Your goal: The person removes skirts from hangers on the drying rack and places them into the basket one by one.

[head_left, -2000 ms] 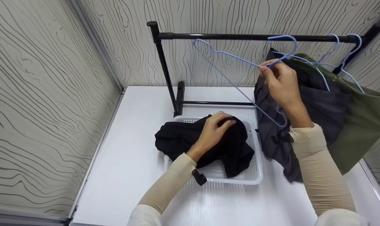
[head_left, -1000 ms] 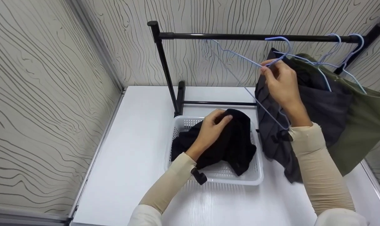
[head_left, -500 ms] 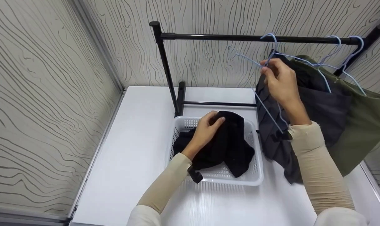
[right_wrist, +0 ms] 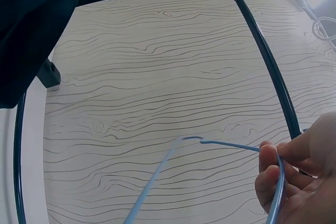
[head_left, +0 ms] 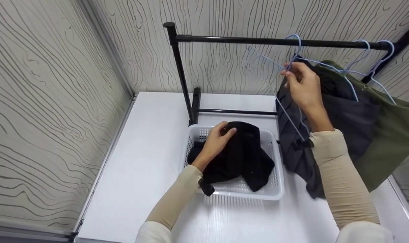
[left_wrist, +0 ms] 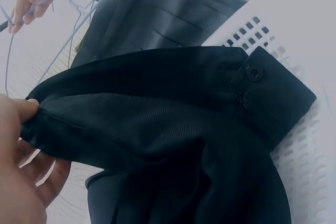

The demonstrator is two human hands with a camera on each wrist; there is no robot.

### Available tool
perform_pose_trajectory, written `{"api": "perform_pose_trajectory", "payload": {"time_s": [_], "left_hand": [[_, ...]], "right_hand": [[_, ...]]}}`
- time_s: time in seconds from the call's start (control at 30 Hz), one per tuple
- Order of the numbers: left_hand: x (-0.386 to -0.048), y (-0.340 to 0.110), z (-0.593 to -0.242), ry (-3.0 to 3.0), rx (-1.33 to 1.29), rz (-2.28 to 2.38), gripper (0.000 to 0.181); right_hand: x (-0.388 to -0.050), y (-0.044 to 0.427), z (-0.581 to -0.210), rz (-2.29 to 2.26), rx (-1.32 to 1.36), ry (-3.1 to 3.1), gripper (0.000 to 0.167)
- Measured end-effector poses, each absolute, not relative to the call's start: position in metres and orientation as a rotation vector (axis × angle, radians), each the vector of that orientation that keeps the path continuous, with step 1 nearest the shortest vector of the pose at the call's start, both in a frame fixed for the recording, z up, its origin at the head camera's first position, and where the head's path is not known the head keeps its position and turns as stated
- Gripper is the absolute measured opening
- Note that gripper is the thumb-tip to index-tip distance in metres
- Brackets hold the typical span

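My left hand [head_left: 216,141] pinches the edge of a black garment [head_left: 248,152], which lies partly in the white basket. In the left wrist view the garment [left_wrist: 157,124] shows a waistband with a button at its right end, and my left hand [left_wrist: 26,166] grips its left edge between thumb and fingers. With my right hand [head_left: 305,84] I pinch an empty blue wire hanger [head_left: 289,119] at the base of its hook. The hook is at the rack's bar. The right wrist view shows the hanger's wire [right_wrist: 231,144] running from my right hand [right_wrist: 294,177].
A black rack [head_left: 238,40] spans the back of the white table [head_left: 130,162]. On its right side hang a dark grey garment [head_left: 346,118] and an olive green one [head_left: 390,135] on blue hangers. The white perforated basket [head_left: 278,189] stands below the bar.
The hanger in my right hand has turned, its left end swinging rightward and its hook moving to the bar. My left hand has shifted left and the black garment has gathered into the basket.
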State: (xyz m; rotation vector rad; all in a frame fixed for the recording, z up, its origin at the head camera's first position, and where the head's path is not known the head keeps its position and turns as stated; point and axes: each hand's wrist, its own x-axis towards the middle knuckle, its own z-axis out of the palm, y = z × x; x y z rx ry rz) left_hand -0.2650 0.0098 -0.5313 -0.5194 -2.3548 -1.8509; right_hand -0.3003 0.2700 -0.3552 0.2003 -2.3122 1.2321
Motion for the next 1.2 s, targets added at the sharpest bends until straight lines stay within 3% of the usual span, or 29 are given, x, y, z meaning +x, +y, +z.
{"api": "perform_pose_trajectory", "payload": {"time_s": [0.77,1.2], "left_hand": [[-0.274,-0.011,-0.556,-2.610,-0.383,-1.580,0.019],[-0.273,-0.019,-0.572,-2.846,-0.318,-1.432,0.023]], "right_hand": [[-0.308,0.271,-0.362,1.398,0.167,-2.343,0.045],[-0.309,0.273,-0.367,1.444,0.145,-2.353,0.046]]}}
